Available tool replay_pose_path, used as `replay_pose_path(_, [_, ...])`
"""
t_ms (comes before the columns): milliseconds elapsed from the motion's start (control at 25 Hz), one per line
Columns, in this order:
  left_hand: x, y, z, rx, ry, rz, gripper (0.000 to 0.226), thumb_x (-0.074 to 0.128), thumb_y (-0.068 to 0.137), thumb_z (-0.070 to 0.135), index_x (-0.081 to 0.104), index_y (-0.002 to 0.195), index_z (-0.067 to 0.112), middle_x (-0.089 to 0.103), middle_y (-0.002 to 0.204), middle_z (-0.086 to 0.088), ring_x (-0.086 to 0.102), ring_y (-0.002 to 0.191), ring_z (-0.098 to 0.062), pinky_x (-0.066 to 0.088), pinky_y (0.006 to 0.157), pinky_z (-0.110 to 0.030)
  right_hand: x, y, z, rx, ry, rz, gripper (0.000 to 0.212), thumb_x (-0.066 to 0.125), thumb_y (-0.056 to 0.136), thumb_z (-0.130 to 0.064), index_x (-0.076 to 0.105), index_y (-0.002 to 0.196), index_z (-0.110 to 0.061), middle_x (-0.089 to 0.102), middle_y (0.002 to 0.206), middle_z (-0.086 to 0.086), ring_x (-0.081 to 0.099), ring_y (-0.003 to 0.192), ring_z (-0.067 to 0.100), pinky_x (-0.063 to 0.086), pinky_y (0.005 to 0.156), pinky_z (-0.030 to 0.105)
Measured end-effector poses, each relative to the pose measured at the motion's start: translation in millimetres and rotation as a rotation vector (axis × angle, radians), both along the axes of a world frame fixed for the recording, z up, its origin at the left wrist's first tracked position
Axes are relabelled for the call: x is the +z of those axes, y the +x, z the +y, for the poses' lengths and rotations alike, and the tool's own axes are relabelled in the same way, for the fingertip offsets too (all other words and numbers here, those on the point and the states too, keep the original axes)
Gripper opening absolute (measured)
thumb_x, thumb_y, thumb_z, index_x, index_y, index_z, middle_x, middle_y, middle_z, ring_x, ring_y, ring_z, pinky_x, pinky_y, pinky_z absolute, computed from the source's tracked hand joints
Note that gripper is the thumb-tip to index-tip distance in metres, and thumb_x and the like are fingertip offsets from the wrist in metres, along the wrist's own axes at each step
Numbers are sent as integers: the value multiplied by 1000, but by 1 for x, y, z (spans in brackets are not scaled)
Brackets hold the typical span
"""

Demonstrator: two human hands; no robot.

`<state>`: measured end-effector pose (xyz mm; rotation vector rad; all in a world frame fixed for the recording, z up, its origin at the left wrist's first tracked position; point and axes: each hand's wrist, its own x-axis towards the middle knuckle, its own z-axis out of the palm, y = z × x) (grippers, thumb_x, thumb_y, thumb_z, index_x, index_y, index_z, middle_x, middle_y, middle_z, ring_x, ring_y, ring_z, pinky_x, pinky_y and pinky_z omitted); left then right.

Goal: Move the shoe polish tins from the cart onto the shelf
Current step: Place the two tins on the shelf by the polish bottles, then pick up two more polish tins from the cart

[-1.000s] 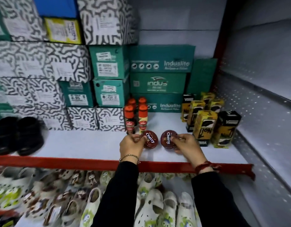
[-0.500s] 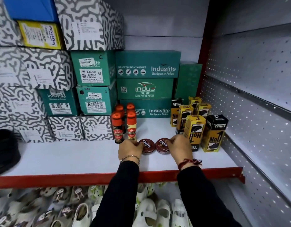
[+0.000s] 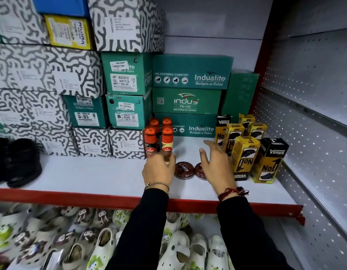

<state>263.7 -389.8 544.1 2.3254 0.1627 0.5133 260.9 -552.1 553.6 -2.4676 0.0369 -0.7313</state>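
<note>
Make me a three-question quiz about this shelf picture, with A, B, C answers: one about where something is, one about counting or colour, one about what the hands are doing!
1. Where are the two polish tins?
A. on the white shelf
B. on top of the green boxes
C. among the shoes below

2. How many orange-capped bottles stand there?
A. two
B. four
C. six

3. What is the right hand doing?
A. squeezing a tin
B. holding a yellow box
C. open, fingers spread above a tin

Answers: 1 A, they lie flat between bottles and yellow boxes. 2 B, two in front, two behind. 3 C, nothing is gripped.
</note>
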Motion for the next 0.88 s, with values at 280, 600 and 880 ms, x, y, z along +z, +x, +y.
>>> replay_pose_path(280, [14,-38,74,66,296,-247,59,28,101,44,32,155,21,26,166,0,13,157,-19,8,128,-44,27,-8,75,286,-192,-58,66,30,101,-47,12,158,-18,3,168,-3,-8,155,19,-9,125,43])
replay_pose_path(600, [-12,-141,199,456,296,-150,56,30,102,43,35,154,22,22,167,2,8,158,-19,3,128,-43,2,-56,222,730,-153,-34,65,32,101,-47,19,156,-17,11,167,-2,-2,156,16,-2,126,43])
replay_pose_path(880, [-88,-260,288,741,122,31,54,31,102,42,34,154,24,22,166,5,7,157,-16,1,129,-40,-73,-136,348,1110,-195,150,62,36,101,-40,21,156,-16,14,167,-1,3,155,18,-3,123,32])
